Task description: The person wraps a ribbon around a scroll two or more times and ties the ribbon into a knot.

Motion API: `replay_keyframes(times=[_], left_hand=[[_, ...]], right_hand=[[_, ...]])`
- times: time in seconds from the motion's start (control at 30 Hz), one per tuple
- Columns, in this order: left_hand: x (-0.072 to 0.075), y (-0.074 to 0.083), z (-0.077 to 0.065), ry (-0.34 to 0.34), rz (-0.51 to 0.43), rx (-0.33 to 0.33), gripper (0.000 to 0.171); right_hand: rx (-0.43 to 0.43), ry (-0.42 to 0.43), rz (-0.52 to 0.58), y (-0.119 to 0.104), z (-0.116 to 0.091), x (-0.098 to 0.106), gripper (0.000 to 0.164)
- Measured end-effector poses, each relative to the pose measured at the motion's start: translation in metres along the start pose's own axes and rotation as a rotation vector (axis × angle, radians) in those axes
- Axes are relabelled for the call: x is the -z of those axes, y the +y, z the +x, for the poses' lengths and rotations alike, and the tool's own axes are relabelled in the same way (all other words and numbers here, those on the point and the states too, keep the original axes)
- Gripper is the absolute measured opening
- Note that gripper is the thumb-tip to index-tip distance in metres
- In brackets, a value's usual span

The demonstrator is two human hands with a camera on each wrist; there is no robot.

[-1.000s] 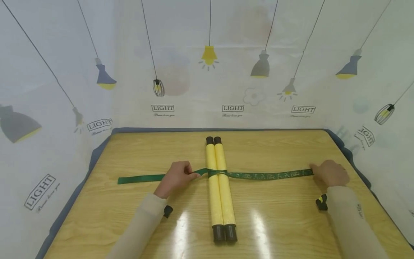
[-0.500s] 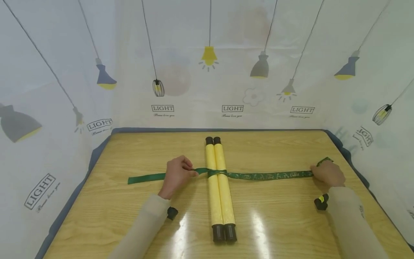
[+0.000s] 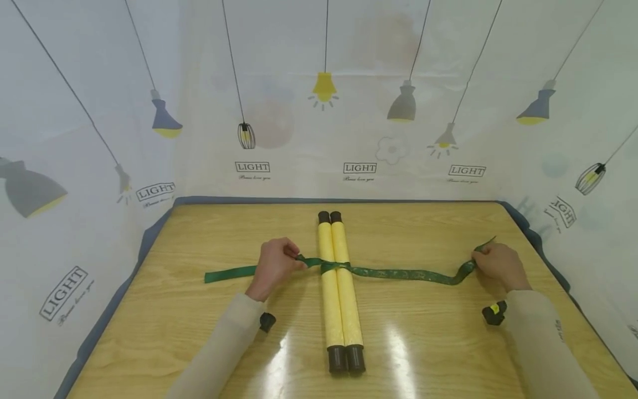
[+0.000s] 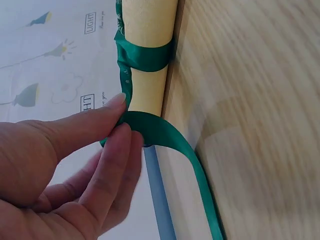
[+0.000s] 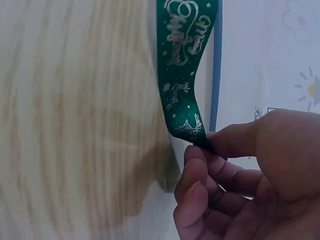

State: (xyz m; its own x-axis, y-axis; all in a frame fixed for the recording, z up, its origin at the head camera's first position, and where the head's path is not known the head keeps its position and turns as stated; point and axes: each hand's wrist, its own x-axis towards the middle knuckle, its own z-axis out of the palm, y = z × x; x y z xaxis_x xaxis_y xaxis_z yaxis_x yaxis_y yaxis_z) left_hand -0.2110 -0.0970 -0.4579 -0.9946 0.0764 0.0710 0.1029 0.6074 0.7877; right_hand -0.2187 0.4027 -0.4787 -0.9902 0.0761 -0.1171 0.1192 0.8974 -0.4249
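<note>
Two yellow sticks with black end caps [image 3: 345, 310] lie side by side on the table. Around their middle passes a green ribbon [image 3: 394, 273], crossed over itself on top. Left of the sticks, my left hand [image 3: 274, 269] pinches the ribbon between thumb and fingertips; its tail runs on to the left along the table. At the far right, my right hand [image 3: 502, 266] pinches the other length, with a short end sticking up past the fingers. Silvery print shows on that length of ribbon [image 5: 182, 60] in the right wrist view. The left wrist view shows the ribbon's plain side [image 4: 150, 57] round a stick.
The wooden table [image 3: 199, 343] has a blue-grey edge band [image 3: 339, 199] along its back. A wall sheet printed with lamps [image 3: 324, 127] stands behind and on both sides. Small black devices sit by both wrists, one with a yellow mark [image 3: 494, 313].
My right hand has shifted slightly left, and its ribbon length has gone from taut to slack with a bend. My left hand has risen a little; the left tail has drawn rightward.
</note>
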Motion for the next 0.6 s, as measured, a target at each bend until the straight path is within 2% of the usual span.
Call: replay_keyframes(times=[0.13, 0.37, 0.5, 0.6], left_hand=[[0.002, 0.002, 0.0, -0.017, 0.037, 0.044, 0.031], [0.006, 0.007, 0.0, -0.021, 0.048, 0.134, 0.029], [0.007, 0.009, 0.003, -0.023, 0.065, 0.159, 0.028], [0.008, 0.011, 0.004, -0.041, 0.064, 0.161, 0.036]], right_hand=[[0.021, -0.016, 0.021, -0.009, 0.002, 0.001, 0.044], [0.051, -0.004, 0.051, -0.027, 0.008, 0.004, 0.042], [0.094, 0.02, 0.054, -0.039, 0.011, 0.006, 0.053], [0.142, 0.056, 0.061, -0.051, 0.012, 0.007, 0.049]])
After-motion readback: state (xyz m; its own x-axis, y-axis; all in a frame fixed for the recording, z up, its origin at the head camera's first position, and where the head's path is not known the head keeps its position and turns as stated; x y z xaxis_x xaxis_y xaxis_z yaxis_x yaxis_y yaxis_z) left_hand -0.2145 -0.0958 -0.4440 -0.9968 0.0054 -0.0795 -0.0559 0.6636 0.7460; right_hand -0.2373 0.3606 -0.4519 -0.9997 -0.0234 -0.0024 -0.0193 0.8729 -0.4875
